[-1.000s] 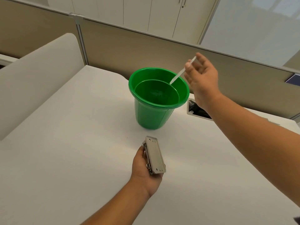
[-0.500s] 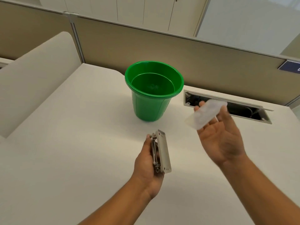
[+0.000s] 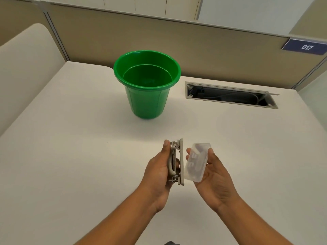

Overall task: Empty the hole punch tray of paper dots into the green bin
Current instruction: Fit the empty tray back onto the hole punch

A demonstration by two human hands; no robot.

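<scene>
The green bin [image 3: 147, 96] stands upright on the white desk [image 3: 70, 156], its mouth facing up, well beyond both hands. My left hand [image 3: 159, 175] grips a metal hole punch [image 3: 177, 161] turned on its side, flat base facing right. My right hand [image 3: 212, 177] holds the translucent plastic tray [image 3: 197, 161] by its edges, right beside the punch's base and nearly touching it. No paper dots are visible inside the tray.
A recessed cable slot [image 3: 230, 94] lies open in the desk to the right of the bin. Beige partition walls [image 3: 212, 50] run behind the desk, with a rounded divider panel [image 3: 26, 68] at the left. A blue "017" plate [image 3: 306, 47] hangs at upper right.
My right hand has brought the tray back from over the bin down to the punch's base. My left hand has turned the punch so the base faces right.
</scene>
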